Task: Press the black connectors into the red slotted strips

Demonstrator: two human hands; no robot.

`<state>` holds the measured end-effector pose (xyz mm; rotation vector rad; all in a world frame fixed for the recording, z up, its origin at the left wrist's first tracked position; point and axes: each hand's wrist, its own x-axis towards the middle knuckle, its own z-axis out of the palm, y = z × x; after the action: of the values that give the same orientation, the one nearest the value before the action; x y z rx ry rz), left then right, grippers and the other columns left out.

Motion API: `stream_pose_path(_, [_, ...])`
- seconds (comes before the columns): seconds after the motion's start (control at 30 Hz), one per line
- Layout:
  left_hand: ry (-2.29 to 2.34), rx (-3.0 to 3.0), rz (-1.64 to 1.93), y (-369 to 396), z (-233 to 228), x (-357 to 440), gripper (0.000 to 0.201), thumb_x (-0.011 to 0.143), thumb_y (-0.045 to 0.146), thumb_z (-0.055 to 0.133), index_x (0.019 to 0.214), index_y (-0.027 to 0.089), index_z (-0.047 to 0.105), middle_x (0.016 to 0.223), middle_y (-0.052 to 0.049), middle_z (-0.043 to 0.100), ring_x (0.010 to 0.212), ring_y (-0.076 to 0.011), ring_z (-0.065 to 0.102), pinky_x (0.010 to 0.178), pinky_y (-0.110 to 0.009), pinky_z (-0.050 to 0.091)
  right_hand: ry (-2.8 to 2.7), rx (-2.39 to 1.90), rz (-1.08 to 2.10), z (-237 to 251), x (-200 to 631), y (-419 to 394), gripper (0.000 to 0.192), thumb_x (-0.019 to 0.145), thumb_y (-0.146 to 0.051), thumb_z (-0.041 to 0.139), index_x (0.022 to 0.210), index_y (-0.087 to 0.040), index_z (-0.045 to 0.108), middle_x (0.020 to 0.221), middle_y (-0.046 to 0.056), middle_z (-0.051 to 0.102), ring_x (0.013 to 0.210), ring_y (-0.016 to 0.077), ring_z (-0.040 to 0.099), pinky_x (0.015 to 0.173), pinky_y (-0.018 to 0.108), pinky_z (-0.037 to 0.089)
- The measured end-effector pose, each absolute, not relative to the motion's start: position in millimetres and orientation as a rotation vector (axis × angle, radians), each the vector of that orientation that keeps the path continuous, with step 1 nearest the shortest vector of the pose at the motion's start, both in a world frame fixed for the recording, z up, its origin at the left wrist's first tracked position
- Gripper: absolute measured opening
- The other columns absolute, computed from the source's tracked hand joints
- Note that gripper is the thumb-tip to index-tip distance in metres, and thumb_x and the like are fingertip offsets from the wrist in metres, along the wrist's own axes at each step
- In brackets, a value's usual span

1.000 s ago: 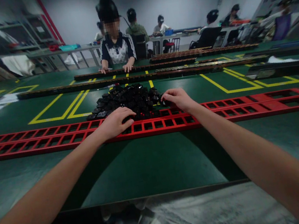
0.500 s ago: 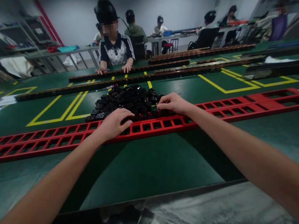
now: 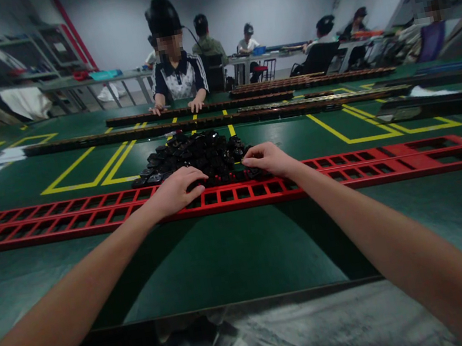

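Item: long red plastic slotted rack (image 3: 346, 169), two rows of rectangular openings. Lies flat on the green table (image 3: 236, 255), long axis running left to right across the whole view, square to both forearms.

Item: heap of small black plastic parts (image 3: 196, 152). Sits on the table just beyond the rack's far edge, at centre, directly ahead of both hands. A few pieces at the near edge of the heap appear to lie on or in the rack's far row; too dark to tell which.

Left hand (image 3: 178, 189): palm down on the rack, fingers (image 3: 198, 189) curled over the far row at the heap's near left edge. Whether anything is gripped beneath them cannot be told.

Right hand (image 3: 268, 158): palm down at the heap's near right corner, fingers (image 3: 251, 161) drawn together in a pinch on or just above the black parts there. Any piece held is hidden.

Relation: heap lies between the two hands and slightly farther away; both hands touch its margin, neither clearly nearer.

Surroundings: yellow painted lines (image 3: 92, 173) on the table beyond the heap; long dark filled racks (image 3: 204, 121) across the far side; a seated person in a dark-and-white shirt (image 3: 179, 78) opposite, hands on one such rack; other people at tables behind.
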<state>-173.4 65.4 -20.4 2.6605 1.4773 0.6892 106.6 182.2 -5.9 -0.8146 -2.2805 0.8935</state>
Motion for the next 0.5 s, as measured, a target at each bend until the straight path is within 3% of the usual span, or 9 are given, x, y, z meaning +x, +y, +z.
stream_pose_path(0.23, [1.473,2.676,0.682,64.1,-19.8,-173.3,0.03,0.093,0.034,0.049,0.115,0.019,0.064,0.116,-0.008,0.065,0.111,-0.0214,0.056,0.101,-0.043,0.045,-2.261,-0.861,0.858,-9.6,106.7,185.7,0.019,0.081,-0.03,0.06,0.088,-0.017,0.072,0.075,0.004,0.067,0.064,0.0142,0.056,0.061,0.03,0.045])
stream_pose_path(0.5, [1.463,2.695,0.691,66.0,-21.4,-175.3,0.03,0.093,0.033,0.05,0.114,0.015,0.064,0.117,-0.01,0.065,0.111,-0.0217,0.055,0.101,-0.042,0.044,-2.23,-0.847,0.87,-8.2,106.0,185.4,0.015,0.079,-0.027,0.061,0.083,-0.016,0.072,0.078,0.005,0.069,0.068,0.0155,0.058,0.061,0.03,0.046])
